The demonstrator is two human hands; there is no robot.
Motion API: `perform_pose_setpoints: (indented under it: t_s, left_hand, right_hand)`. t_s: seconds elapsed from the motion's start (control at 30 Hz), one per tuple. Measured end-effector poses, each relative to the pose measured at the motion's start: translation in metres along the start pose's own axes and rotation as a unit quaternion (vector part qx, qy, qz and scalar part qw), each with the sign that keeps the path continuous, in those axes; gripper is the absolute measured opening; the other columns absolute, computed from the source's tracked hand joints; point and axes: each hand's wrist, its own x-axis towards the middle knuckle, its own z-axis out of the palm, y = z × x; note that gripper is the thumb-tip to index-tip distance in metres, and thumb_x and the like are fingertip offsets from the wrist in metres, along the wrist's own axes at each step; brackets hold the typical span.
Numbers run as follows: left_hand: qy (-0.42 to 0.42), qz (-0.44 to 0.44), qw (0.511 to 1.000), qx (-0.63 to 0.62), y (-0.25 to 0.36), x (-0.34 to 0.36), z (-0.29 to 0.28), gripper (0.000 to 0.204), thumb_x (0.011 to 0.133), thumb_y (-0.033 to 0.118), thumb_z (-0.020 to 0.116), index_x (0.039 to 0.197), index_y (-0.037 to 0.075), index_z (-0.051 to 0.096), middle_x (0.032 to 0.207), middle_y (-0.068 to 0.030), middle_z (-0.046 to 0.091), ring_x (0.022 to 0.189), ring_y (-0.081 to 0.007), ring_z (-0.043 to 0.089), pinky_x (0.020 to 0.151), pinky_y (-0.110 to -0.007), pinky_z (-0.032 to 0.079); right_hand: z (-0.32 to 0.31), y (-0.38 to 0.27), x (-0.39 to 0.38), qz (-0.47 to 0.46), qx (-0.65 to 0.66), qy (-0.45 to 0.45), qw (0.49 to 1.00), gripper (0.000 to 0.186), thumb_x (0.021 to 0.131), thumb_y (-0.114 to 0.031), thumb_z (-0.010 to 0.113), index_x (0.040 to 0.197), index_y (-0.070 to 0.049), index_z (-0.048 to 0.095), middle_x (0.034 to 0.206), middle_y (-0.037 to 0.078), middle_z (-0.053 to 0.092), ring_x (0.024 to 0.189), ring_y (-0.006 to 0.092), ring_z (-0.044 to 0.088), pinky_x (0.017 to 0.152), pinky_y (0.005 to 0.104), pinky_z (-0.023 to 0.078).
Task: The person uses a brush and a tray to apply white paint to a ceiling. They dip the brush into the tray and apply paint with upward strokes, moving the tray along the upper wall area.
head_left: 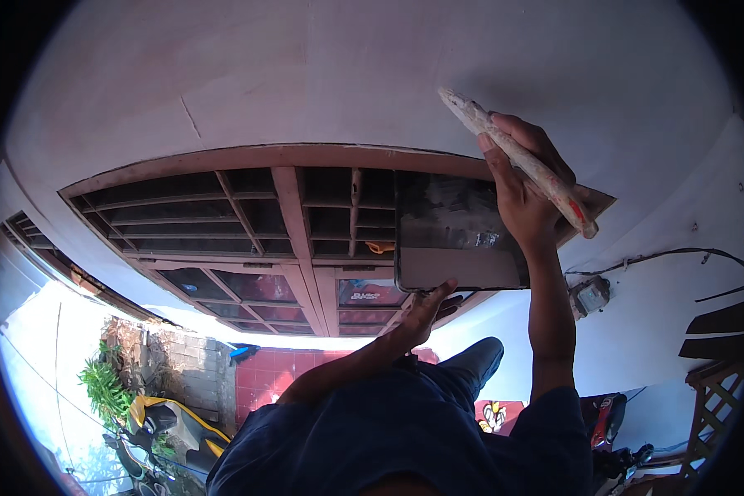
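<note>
High in the upper right of the frame, the right hand (527, 186) is clenched around a long, pale, paint-caked wooden handle (521, 161), which slants from the upper middle down toward the right with a red patch near its lower end; its tip lies against or just short of the pale plastered wall (306, 74), and I cannot tell which. Just below the centre, the left hand (426, 310) props up a flat dark rectangular tray (463, 240) smeared with grey-white material, thumb on its lower edge; the fingers go under it, so the hold reads as a support from beneath rather than a firm clasp. Behind both sits a reddish-brown wooden window frame with slatted vents (248, 219), curving across the middle. At the lower left there are green plants (103, 384) and a yellow-and-black motorbike (169, 426); a dark cable (653, 256) runs along the wall at right. The risk, as I judge it: the tray rests on little more than a thumb and hidden fingers, so a tilt could slide the wet mix off. The handle is gripped at mid-length, so a hard press could twist it loose.
</note>
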Motion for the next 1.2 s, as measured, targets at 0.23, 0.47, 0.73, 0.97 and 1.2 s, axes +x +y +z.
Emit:
perform_pose_setpoints:
  t_s: [0.23,0.47,0.73,0.97,1.2]
  left_hand:
    - [-0.015,0.031,0.999,-0.006,0.012,-0.01,0.002,0.06,0.084,0.044,0.061,0.127,0.009,0.039,0.124,-0.0115,0.046,0.117,-0.0254,0.046,0.1,-0.042,0.037]
    - [-0.054,0.078,0.995,-0.035,0.008,-0.01,-0.007,0.057,0.084,0.038,0.063,0.126,0.008,0.04,0.121,-0.0107,0.05,0.115,-0.0236,0.049,0.099,-0.039,0.04]
    - [0.001,0.075,0.997,-0.035,0.001,-0.008,-0.003,0.056,0.084,0.034,0.065,0.126,0.008,0.04,0.122,-0.0103,0.049,0.112,-0.0242,0.052,0.098,-0.039,0.041]
    - [0.007,0.081,0.996,-0.031,0.003,-0.005,-0.001,0.058,0.083,0.035,0.066,0.127,0.008,0.039,0.122,-0.0108,0.047,0.115,-0.0254,0.05,0.097,-0.041,0.042]
    - [-0.008,0.097,0.995,-0.015,0.011,-0.009,0.0,0.059,0.084,0.038,0.064,0.127,0.008,0.038,0.122,-0.0116,0.047,0.116,-0.0247,0.049,0.098,-0.041,0.039]
  right_hand:
    - [-0.017,0.021,-0.096,0.282,0.158,-0.212,0.922,0.021,0.082,-0.014,0.067,0.096,0.002,0.062,0.091,0.011,0.065,0.081,0.0171,0.065,0.064,0.0281,0.054]
    - [-0.019,0.041,-0.134,0.25,0.073,-0.322,0.91,0.027,0.078,-0.022,0.07,0.092,0.0,0.065,0.079,0.013,0.067,0.069,0.0215,0.067,0.062,0.031,0.052]
    - [-0.006,0.039,-0.153,0.29,0.114,-0.362,0.878,0.031,0.076,-0.028,0.07,0.088,0.0,0.066,0.071,0.014,0.066,0.063,0.0236,0.065,0.059,0.0314,0.05]
    - [-0.018,0.033,-0.14,0.324,0.149,-0.297,0.886,0.023,0.08,-0.012,0.068,0.096,0.003,0.062,0.088,0.01,0.066,0.078,0.0148,0.065,0.065,0.0263,0.054]
    - [-0.034,0.006,-0.124,0.423,0.212,-0.146,0.869,0.024,0.08,-0.013,0.069,0.098,0.001,0.063,0.091,0.007,0.066,0.084,0.0127,0.062,0.074,0.0259,0.051]
